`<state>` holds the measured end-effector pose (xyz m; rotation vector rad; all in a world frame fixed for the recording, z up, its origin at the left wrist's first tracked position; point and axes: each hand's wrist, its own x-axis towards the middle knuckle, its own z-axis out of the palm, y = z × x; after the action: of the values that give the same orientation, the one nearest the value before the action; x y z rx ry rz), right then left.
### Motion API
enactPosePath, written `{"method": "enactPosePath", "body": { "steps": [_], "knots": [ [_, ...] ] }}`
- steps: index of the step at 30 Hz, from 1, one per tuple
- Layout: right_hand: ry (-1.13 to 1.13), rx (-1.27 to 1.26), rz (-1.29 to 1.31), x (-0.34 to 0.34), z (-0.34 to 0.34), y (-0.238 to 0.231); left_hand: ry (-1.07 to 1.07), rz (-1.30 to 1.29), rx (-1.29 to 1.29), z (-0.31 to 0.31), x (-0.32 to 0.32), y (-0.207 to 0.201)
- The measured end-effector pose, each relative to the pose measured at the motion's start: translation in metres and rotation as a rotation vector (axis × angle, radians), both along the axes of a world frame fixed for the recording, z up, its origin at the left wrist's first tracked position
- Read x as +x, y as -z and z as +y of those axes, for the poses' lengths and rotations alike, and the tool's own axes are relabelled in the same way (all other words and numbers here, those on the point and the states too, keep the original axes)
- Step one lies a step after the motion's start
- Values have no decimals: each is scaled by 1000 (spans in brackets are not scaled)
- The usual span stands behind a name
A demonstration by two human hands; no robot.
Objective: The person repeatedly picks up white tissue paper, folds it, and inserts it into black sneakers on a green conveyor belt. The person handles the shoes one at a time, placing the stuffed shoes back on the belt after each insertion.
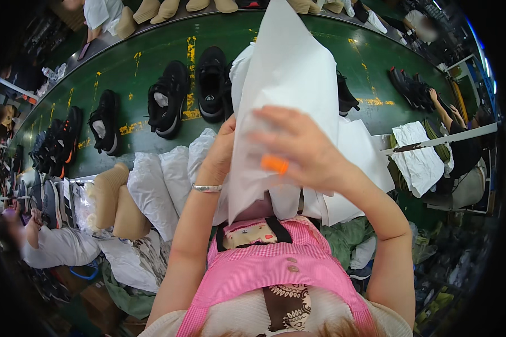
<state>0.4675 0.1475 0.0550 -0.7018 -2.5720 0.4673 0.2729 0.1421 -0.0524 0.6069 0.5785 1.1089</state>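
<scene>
A large sheet of white paper point(298, 62) stands up in front of me, its pointed corner reaching the top of the view. My left hand point(224, 147), with a silver bangle on the wrist, is closed at the sheet's left edge; its fingertips are partly hidden behind the paper. Across the front of the sheet, my right hand point(292, 143) has its fingers stretched out and apart, blurred by motion. An orange band point(274, 164) circles one of its fingers. Behind the sheet's left side a white wrapped bundle point(241, 70) shows in part.
Black shoes point(168, 100) stand on the green belt point(135, 73). White paper-wrapped bundles point(152, 191) and beige foot-shaped forms point(111, 194) lie left of me. More white sheets point(365, 163) lie at right. Co-workers' arms point(443, 109) show at right and left.
</scene>
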Motion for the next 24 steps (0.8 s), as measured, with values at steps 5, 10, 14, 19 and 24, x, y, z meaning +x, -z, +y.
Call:
{"method": "enactPosePath", "body": {
  "steps": [5,10,14,19,24],
  "knots": [
    [451,68,346,-10,47,14,60,48,-42,-10,23,-5],
    [474,221,353,-42,38,29,10,44,-114,-17,23,-19],
    [523,261,193,-55,21,21,-42,9,-62,-10,21,-14],
    [392,228,78,-65,17,15,-241,-40,-6,1,15,-11],
    [190,116,62,-29,64,-17,-93,143,21,-12,-1,-3]
  ]
}}
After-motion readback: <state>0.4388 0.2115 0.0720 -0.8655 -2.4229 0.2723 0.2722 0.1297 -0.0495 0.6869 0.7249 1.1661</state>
